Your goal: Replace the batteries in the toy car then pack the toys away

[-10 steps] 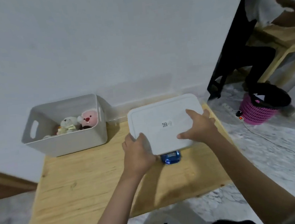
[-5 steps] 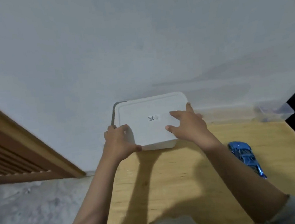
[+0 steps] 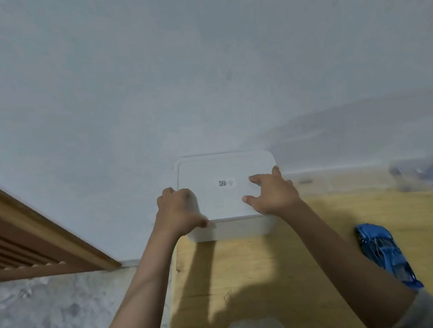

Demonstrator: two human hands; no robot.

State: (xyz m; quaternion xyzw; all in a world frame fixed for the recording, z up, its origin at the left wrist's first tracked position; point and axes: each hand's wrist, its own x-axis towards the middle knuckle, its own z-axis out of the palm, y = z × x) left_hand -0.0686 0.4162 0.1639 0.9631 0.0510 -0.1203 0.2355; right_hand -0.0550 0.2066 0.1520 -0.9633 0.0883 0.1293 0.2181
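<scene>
White lid (image 3: pixel 225 186) now sits on the storage bin (image 3: pixel 231 229) at frame centre, moved left from a second ago. Left hand (image 3: pixel 179 210) curls over its near-left corner; right hand (image 3: pixel 271 194) spread flat on top. Blue toy car (image 3: pixel 383 252) lies unpacked at lower right on the worktop (image 3: pixel 271 269); packing looks incomplete.

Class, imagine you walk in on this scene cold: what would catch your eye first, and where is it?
First, the two hands on the white lid atop the white box at the table's far left corner against the wall: left hand gripping its left edge, right hand spread flat on top. Next, the blue toy car, lying alone on the wooden table to the right, not packed away.
</scene>
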